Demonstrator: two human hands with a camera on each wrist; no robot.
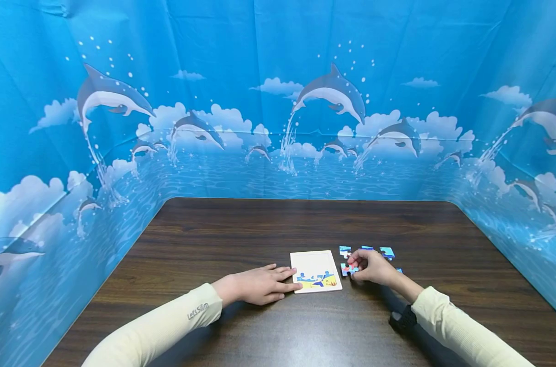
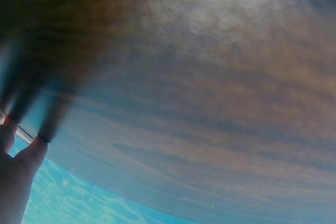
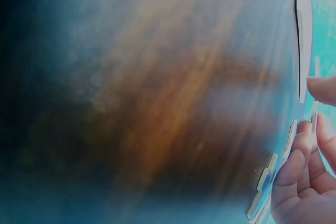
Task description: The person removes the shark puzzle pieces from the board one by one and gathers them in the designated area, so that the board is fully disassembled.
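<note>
A white square puzzle board (image 1: 309, 260) lies on the table, its lower part filled with yellow and blue pieces and its upper part bare white. My left hand (image 1: 265, 285) lies with fingers spread, fingertips on the board's left edge. Just right of the board, my right hand (image 1: 375, 268) pinches a blue and pink jigsaw piece (image 1: 346, 269) between thumb and fingers. That piece (image 3: 315, 118) shows edge-on in the right wrist view, tilted up from the table. Only part of the left hand (image 2: 20, 174) enters the left wrist view.
Several loose blue jigsaw pieces lie around the right hand, among them one behind it (image 1: 345, 250) and one farther right (image 1: 388, 253). A black device (image 1: 402, 320) sits at the right wrist. Dark wooden table (image 1: 222, 224); a dolphin-print curtain (image 1: 241, 168) encloses its far and side edges.
</note>
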